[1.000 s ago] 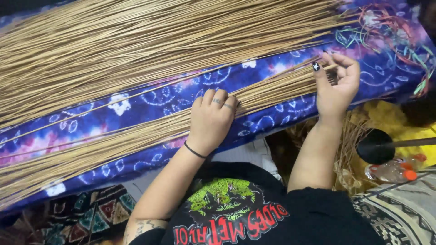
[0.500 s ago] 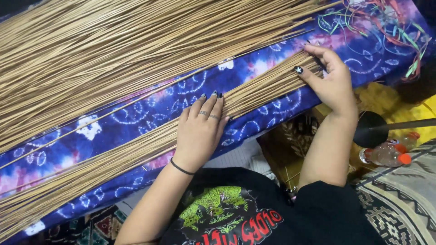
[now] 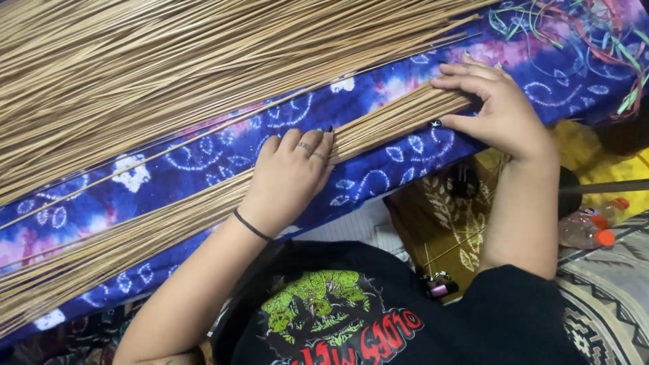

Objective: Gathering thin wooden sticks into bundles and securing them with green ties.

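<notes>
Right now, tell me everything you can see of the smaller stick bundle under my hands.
The smaller stick bundle is a flat sheaf of thin, straight, tan sticks that look like dried plant ribs. It lies diagonally on the blue patterned cloth, apart from the larger pile above it. The left hand presses flat on its middle; the right hand cups its upper-right tips. Its lower-left part spreads out and runs off frame.
</notes>
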